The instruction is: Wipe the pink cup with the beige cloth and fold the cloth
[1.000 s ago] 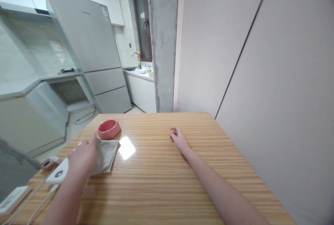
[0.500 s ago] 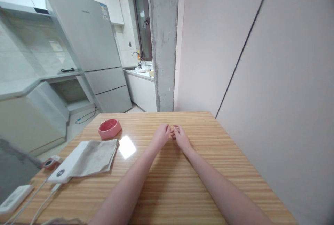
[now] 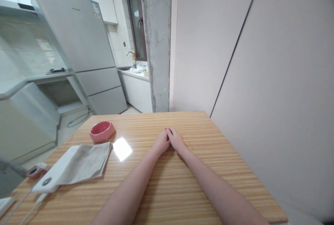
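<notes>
My left hand (image 3: 161, 141) and my right hand (image 3: 175, 138) rest side by side on the wooden table (image 3: 182, 183), near its middle. Their inner edges touch, the fingers lie loosely flat and point away from me, and neither hand holds anything. A folded grey cloth (image 3: 85, 162) lies to the left of my left forearm, partly covering a flat white device (image 3: 48, 181). A pink bowl (image 3: 101, 131) stands beyond the cloth, near the table's far left edge. Nothing sits between my hands and the table's far edge.
A small red round object (image 3: 33, 171) and white cables (image 3: 24, 206) lie at the table's left corner. A pale wall (image 3: 273, 78) runs along the table's right side. Beyond the table stand a concrete pillar (image 3: 156, 44), a grey fridge (image 3: 78, 51) and a kitchen counter with a sink.
My left hand has left the grey cloth and swung right across the table to meet my right hand; both now lie together. The view has shifted slightly to the right.
</notes>
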The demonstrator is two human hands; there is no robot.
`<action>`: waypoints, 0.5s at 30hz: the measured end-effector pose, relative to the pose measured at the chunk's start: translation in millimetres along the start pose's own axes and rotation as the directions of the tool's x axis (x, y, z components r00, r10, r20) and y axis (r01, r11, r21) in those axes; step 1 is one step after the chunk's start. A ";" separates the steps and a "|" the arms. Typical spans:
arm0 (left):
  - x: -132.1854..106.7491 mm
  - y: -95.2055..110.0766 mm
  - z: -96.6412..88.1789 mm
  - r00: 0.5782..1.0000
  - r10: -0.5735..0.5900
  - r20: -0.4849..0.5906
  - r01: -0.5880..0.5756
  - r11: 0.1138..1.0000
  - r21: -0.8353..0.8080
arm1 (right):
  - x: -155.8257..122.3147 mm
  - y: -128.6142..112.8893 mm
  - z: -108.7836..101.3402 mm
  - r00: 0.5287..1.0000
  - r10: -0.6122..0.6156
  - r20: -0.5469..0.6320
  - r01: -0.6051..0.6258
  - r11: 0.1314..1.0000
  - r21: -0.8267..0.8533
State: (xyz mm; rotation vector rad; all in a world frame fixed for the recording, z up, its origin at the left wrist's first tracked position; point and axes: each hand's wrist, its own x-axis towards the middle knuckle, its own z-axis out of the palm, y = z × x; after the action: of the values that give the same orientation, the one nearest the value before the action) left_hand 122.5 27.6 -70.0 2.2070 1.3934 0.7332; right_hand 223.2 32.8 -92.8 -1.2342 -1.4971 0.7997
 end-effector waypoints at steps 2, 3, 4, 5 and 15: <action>0.6 0.7 0.9 1.000 -0.006 0.001 0.006 1.000 0.006 | 0.1 -0.3 0.1 1.000 0.009 -0.004 -0.009 1.000 -0.003; 0.6 0.7 1.3 1.000 -0.006 0.001 0.006 1.000 0.004 | 0.0 -0.6 0.0 1.000 0.011 -0.005 -0.011 1.000 -0.003; 0.6 0.6 1.5 1.000 -0.006 0.001 0.006 1.000 0.002 | -0.1 -0.9 -0.1 1.000 0.012 -0.005 -0.012 1.000 -0.003; 0.4 0.4 1.4 1.000 -0.008 0.002 0.008 1.000 0.002 | -0.4 -1.2 -0.2 1.000 0.010 -0.005 -0.010 1.000 -0.003; -0.7 1.2 4.5 1.000 -0.013 0.017 0.013 1.000 0.022 | -0.3 0.1 -0.7 1.000 -0.009 -0.004 0.009 1.000 -0.004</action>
State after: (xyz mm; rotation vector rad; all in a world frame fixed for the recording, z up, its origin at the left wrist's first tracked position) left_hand 125.9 26.1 -72.9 2.2138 1.4127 0.6958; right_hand 223.9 32.5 -92.8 -1.2306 -1.5004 0.7881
